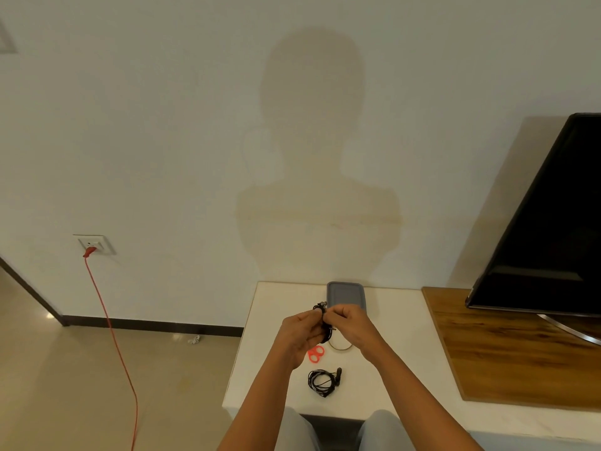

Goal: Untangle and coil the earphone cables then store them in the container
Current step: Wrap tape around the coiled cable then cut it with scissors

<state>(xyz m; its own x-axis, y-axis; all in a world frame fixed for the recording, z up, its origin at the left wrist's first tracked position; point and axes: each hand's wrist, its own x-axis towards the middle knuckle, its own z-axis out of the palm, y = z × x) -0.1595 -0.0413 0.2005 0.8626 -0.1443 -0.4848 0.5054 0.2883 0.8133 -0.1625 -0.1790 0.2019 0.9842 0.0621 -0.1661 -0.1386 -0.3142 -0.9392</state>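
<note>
Step in hand: judged to be the untangling or coiling of one set of earphones, which is held up over the white table (400, 353) in the lower centre of the frame.
Left hand (300, 333): fingers are curled round the lower part of the black earphone cable (327, 332).
Right hand (353, 323): thumb and fingertips are pinched on a strand at the top of the same bundle.
Method advised: the bundle should be anchored by one hand only. Strands should be drawn out slowly by the other, with no hard pull on a knot. Even loops should be laid before the free end is tucked in.
Held cable, appearance: thin, black and bunched in small loops. A small fitting shows at its upper end, too small to identify.
Second set: coiled black earphones (322, 380), laid on the table below the hands and touched by neither.
Container: grey container (346, 296), rounded and shallow, just above the hands in the frame. Whether it is lidded cannot be told.
Sundries: orange two-ringed item (316, 354) and thin pale loop (340, 348), both on the table under the hands.
</note>
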